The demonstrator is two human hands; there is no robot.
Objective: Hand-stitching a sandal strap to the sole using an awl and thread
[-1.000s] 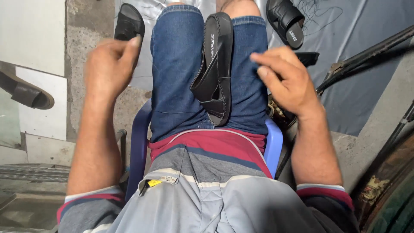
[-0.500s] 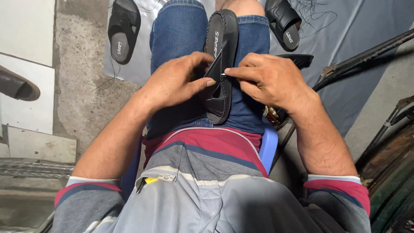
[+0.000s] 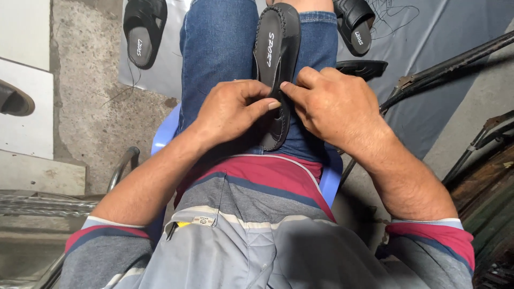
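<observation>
Black and stitched round its edge, a sandal sole (image 3: 276, 64) lies lengthwise on the person's right thigh, over blue jeans (image 3: 217, 51). Both hands meet at its near half: the left hand (image 3: 233, 109) pinches the edge between thumb and curled fingers, and the right hand (image 3: 334, 104) presses its fingertips against the same spot. This looks like fitting or pressing work on the sole's edge; the next move calls for steady pressure. 2 finished black sandals (image 3: 142, 29) lie on the grey sheet (image 3: 455, 27).
</observation>
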